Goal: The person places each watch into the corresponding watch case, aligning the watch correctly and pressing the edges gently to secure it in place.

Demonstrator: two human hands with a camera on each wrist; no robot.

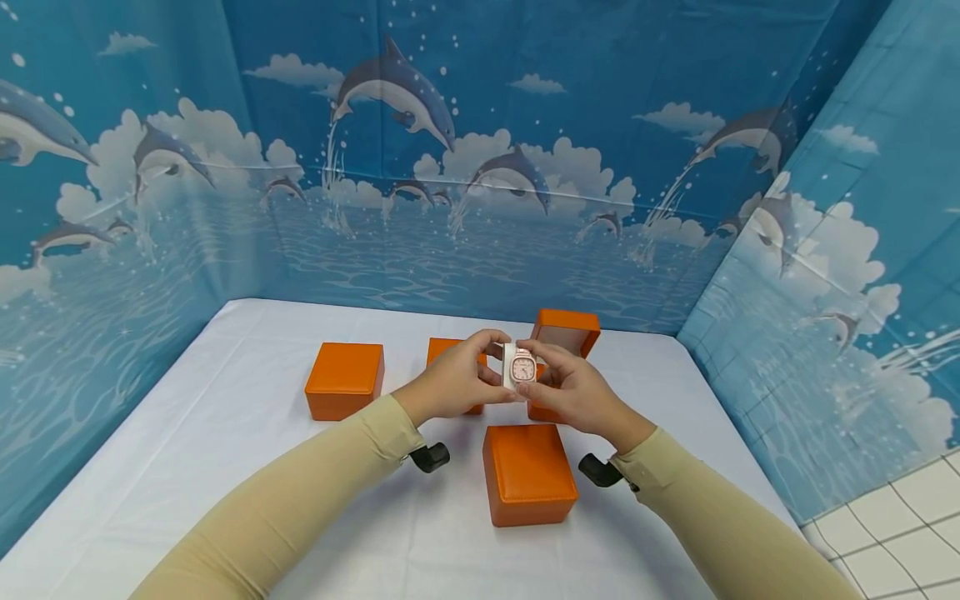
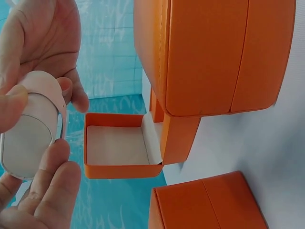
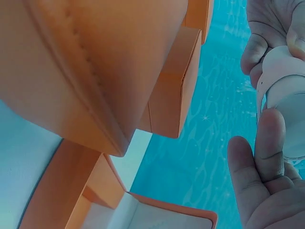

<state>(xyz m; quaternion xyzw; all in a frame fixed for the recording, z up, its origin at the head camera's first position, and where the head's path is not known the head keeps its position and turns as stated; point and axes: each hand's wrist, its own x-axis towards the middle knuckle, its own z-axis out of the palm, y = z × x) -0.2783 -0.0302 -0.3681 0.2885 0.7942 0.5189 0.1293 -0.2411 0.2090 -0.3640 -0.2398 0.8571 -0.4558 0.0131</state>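
A wristwatch [image 1: 522,368] with a squarish pale pink dial is wrapped around a white cushion [image 1: 509,367], held up above the table with its dial facing me. My left hand [image 1: 457,379] grips the cushion from the left. From the right, my right hand [image 1: 573,387] pinches the watch and cushion between thumb and fingers. The left wrist view shows the plain back of the watch [image 2: 26,143] and the cushion's rounded end. Behind the right hand stands an orange box [image 1: 568,321] with its lid raised and a pale lining; the hand partly hides its base.
Closed orange boxes stand on the white tablecloth [image 1: 262,367]: one to the left [image 1: 345,379], one partly behind my left hand [image 1: 442,348], and one in front, between my forearms [image 1: 528,475]. A dolphin-print curtain [image 1: 480,242] encloses the back and sides.
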